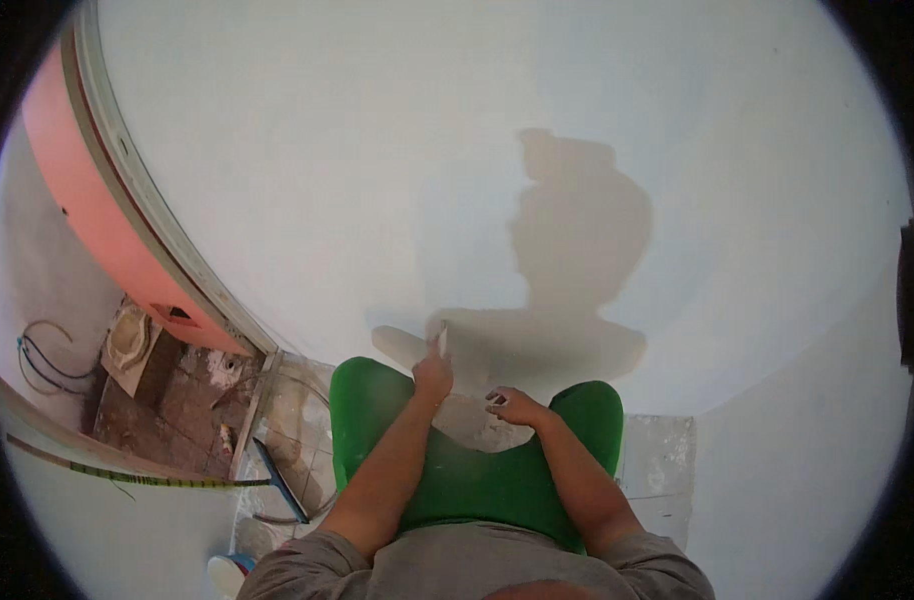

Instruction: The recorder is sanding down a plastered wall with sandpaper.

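My left hand (433, 375) is raised at the white wall (314, 187), closed on a small, thin, pale tool (443, 339) whose edge meets or nearly meets the wall; its exact kind cannot be told. Between my knees, lower and to the right, my right hand (518, 407) has its fingers curled around a small pale object (498, 401), too small to name. Green trousers (479, 480) cover my bent legs. A shadow of a head and shoulders falls on the wall ahead.
At left, a squeegee (283, 480) with a striped handle lies across the doorway area, near a white bucket (226, 576). Past the door frame (190, 251) are a squat toilet (129, 335) and a coiled hose (48, 367). Stained floor tiles (659, 457) show at right.
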Tool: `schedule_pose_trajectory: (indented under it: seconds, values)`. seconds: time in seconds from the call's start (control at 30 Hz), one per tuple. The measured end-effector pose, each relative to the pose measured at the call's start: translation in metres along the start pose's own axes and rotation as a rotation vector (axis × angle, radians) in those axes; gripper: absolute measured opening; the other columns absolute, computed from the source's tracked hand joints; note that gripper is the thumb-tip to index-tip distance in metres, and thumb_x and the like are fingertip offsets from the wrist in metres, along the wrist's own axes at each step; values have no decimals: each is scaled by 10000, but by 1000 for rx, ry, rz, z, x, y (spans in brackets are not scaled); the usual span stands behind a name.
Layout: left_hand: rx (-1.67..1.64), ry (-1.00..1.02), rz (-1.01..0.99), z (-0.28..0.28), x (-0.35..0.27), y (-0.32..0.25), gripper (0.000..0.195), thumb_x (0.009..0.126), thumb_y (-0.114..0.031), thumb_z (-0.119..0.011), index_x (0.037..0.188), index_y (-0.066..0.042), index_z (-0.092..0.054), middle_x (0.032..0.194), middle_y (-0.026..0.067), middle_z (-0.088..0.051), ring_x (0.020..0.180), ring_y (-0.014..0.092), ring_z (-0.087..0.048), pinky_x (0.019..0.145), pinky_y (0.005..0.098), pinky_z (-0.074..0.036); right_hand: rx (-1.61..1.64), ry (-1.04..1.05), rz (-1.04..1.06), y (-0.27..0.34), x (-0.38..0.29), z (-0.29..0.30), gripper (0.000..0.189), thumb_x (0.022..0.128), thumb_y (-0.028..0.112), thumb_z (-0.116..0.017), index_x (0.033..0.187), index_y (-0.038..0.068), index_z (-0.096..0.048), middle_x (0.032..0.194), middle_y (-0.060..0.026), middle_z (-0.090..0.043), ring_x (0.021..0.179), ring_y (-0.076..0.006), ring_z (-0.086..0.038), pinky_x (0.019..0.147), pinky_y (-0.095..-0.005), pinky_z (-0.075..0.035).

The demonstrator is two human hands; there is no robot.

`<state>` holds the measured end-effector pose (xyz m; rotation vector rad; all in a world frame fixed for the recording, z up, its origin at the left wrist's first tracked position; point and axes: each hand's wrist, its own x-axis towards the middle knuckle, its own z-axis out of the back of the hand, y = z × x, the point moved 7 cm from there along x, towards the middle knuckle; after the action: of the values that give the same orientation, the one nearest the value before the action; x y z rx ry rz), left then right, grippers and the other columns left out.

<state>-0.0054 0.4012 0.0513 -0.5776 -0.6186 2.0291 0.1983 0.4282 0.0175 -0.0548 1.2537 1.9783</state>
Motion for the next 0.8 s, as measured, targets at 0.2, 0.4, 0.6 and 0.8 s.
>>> schedule_pose_trajectory:
  seconds: [0.2, 0.4, 0.6, 0.8]
  values:
    - [-106, -161, -471, -2, 9, -11, 437, 967, -219, -496, 1342, 4, -462, 1040, 221, -657, 934, 382, -638, 853, 430, -487, 168, -131, -134, 20, 0, -1, 583, 902, 461, -607, 1241, -8, -545, 1069, -149, -646, 983, -226, -622, 812, -359, -505]
    - [-924, 257, -207, 15, -40, -57, 373, 984, -151, -514, 1321, -2, -454, 1031, 85, -629, 935, 189, -583, 835, 316, -494, 715, -220, 95, 66, -23, 9, 557, 939, 427, -573, 1258, -28, -533, 1098, -119, -642, 1023, -249, -609, 816, -369, -493]
    - [-643, 163, -323, 31, -61, -110, 385, 1011, -234, -468, 1320, -7, -440, 783, 109, -632, 601, 184, -633, 528, 300, -513, 339, -887, 424, 95, -64, 70, 346, 948, 123, -519, 1241, -61, -536, 1122, -187, -640, 976, -285, -643, 830, -383, -491]
    - [-985, 88, -265, 35, -32, -75, 438, 1012, -311, -459, 1341, -24, -415, 666, 118, -617, 488, 178, -589, 442, 268, -468, -316, -1634, 982, 273, -220, 233, 463, 839, -117, -342, 1271, -123, -509, 1301, -251, -547, 1191, -340, -562, 999, -402, -456]
